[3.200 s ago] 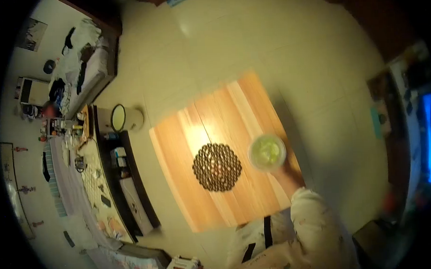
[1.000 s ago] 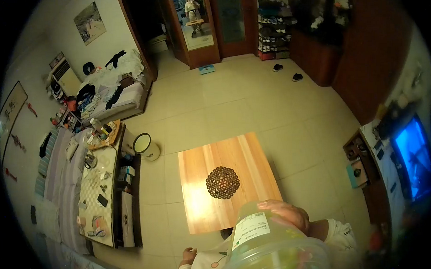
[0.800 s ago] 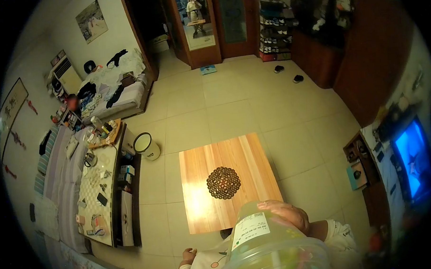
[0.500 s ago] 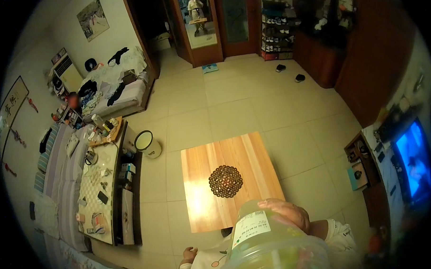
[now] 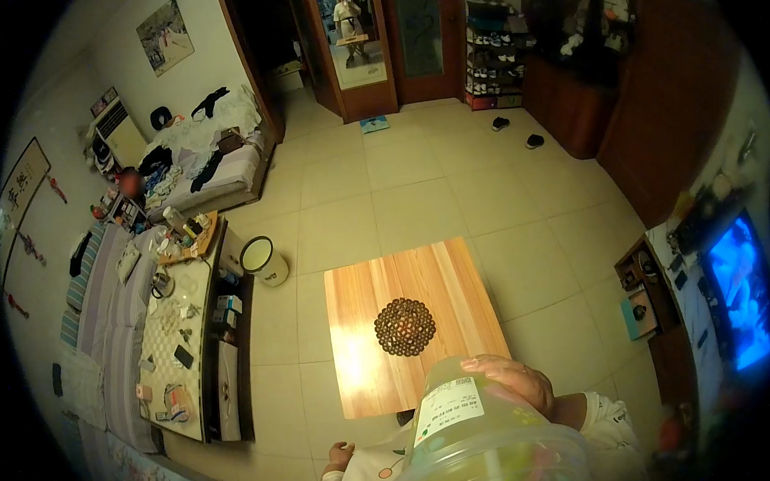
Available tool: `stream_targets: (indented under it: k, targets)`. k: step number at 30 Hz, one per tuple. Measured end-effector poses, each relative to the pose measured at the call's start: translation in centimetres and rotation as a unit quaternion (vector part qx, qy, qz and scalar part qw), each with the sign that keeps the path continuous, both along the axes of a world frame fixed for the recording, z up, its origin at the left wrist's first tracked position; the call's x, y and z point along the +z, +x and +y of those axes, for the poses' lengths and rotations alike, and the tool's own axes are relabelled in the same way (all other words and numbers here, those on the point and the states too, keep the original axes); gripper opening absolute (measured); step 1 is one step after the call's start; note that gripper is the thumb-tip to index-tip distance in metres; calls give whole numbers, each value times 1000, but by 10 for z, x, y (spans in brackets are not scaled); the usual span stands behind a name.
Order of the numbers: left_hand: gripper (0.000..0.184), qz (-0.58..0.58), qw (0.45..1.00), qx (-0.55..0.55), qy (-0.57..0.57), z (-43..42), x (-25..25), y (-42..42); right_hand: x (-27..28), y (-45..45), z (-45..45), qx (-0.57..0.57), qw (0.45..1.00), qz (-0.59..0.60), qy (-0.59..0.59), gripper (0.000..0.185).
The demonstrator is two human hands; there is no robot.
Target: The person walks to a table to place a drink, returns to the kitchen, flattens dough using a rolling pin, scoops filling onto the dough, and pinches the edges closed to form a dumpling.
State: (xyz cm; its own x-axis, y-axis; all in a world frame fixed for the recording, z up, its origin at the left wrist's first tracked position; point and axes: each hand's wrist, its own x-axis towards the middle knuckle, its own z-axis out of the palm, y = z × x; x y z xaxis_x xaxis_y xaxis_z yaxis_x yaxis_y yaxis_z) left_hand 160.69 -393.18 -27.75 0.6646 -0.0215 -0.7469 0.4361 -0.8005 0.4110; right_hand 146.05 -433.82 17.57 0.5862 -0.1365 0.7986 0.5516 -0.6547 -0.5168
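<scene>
Close to the camera, my right hand point(image 5: 517, 380) wraps around a clear plastic drink cup point(image 5: 494, 444) with a pale greenish tint. The cup is tilted, its wide rim towards me at the bottom of the view. A white printed label point(image 5: 449, 410) is stuck on its side. Low beside my body, my left hand point(image 5: 340, 453) hangs with loosely bent fingers and nothing seen in it. Beyond the cup, a round dark openwork piece point(image 5: 405, 327) rests on a light wooden table point(image 5: 361, 284).
A long side table point(image 5: 193, 332) at left bears a phone, a kettle and clutter. Beside it stands a bin point(image 5: 264, 262). A sofa point(image 5: 116, 318) lines the left wall. A lit television point(image 5: 739, 292) is at right; shoes point(image 5: 535, 141) lie on the tiled floor.
The view has shifted very slightly, and the picture on the television differs. Both hands and the cup keep nearly the same position.
</scene>
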Motion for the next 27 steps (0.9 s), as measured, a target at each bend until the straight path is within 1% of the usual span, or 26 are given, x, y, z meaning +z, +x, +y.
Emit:
stream_targets:
  k: [3, 8, 11, 17, 19, 22, 26, 27]
  targets:
    - [50, 13, 1000, -3, -6, 1, -3, 1, 3, 0, 1, -10, 1000, 3, 2, 44]
    - [49, 45, 998, 32, 20, -24, 46, 0, 3, 0, 1, -12, 1000, 7, 0, 44]
    - [48, 38, 999, -11, 35, -28, 60, 1, 2, -2, 1, -11, 1000, 12, -4, 45]
    - [52, -17, 998, -59, -2, 2, -1, 3, 1, -1, -2, -3, 1000, 3, -2, 45]
    - [54, -24, 998, -56, -19, 10, -19, 2, -1, -1, -3, -5, 1000, 1, 1, 45]
    - [56, -38, 997, -66, -26, 17, -36, 2, -1, -3, -3, -13, 1000, 5, 0, 45]
    - [56, -44, 996, -69, -20, 18, -39, 1, 7, -5, -3, -11, 1000, 3, 7, 44]
    - [56, -36, 998, -54, -16, 15, -34, 1, 9, -6, -3, -8, 1000, 0, 14, 44]
